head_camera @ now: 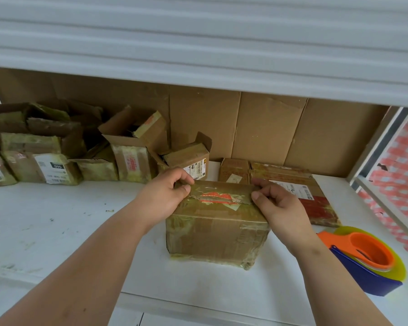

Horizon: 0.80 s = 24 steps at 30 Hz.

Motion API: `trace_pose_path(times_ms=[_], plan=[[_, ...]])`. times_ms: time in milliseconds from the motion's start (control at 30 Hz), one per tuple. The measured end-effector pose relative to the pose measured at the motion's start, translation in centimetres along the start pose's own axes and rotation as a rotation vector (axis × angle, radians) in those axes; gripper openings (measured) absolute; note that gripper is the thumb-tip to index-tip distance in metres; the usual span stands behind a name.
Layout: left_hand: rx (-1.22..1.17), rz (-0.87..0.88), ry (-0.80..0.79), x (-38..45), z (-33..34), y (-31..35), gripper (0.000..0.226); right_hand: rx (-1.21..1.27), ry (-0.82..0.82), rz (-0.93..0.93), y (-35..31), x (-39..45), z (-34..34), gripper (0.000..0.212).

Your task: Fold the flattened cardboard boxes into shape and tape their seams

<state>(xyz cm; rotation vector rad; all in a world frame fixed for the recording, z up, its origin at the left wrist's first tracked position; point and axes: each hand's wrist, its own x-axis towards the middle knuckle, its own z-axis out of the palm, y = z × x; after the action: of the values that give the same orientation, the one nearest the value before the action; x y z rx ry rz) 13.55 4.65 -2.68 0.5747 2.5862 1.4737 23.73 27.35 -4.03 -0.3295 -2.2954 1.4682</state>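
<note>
A brown cardboard box [217, 234], folded into shape and covered in yellowish tape, stands on the white table [68, 220] in front of me. Its top flaps meet at a seam with a red printed mark. My left hand [165, 191] pinches the top left edge of the box at the seam, fingers curled. At the top right edge my right hand [278, 203] grips the box with thumb and curled fingers. A tape dispenser [368, 257] with an orange core, yellow tape roll and blue body lies on the table to the right of the box.
Several folded and taped boxes [132, 154] stand in a row at the back left. Flattened boxes [292, 184] lie stacked behind the right hand. Cardboard sheets [269, 128] line the back wall under a white roller shutter [198, 43]. A metal frame [375, 156] bounds the right side.
</note>
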Motion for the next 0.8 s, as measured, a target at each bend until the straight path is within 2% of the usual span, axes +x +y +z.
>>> trace_pose_path(times_ms=[233,367,467,600,667,733,800], plan=[[0.037,0.001,0.109,-0.5,0.6,0.5,0.012,-0.024,-0.005,-0.026,0.0,-0.4,-0.2,0.009],[-0.059,-0.031,0.136,-0.4,0.6,0.9,0.030,-0.040,-0.024,-0.036,-0.3,-0.4,-0.2,0.014],[0.042,-0.032,0.185,-0.4,0.9,1.3,0.018,-0.042,-0.057,-0.024,-0.6,-0.5,-0.2,0.016],[0.140,0.048,0.176,-1.3,1.2,1.0,0.018,-0.186,-0.144,-0.083,-0.3,-0.9,-0.9,0.011],[0.138,0.067,0.127,-1.7,1.1,0.7,0.014,-0.245,-0.213,-0.102,0.2,-1.2,-1.4,0.027],[0.154,0.070,0.047,-2.2,1.0,0.3,0.035,-0.347,-0.255,-0.141,0.7,-1.3,-1.7,0.060],[0.151,0.063,0.007,-2.4,0.9,0.0,0.050,-0.490,-0.257,-0.200,0.9,-1.3,-1.9,0.081]])
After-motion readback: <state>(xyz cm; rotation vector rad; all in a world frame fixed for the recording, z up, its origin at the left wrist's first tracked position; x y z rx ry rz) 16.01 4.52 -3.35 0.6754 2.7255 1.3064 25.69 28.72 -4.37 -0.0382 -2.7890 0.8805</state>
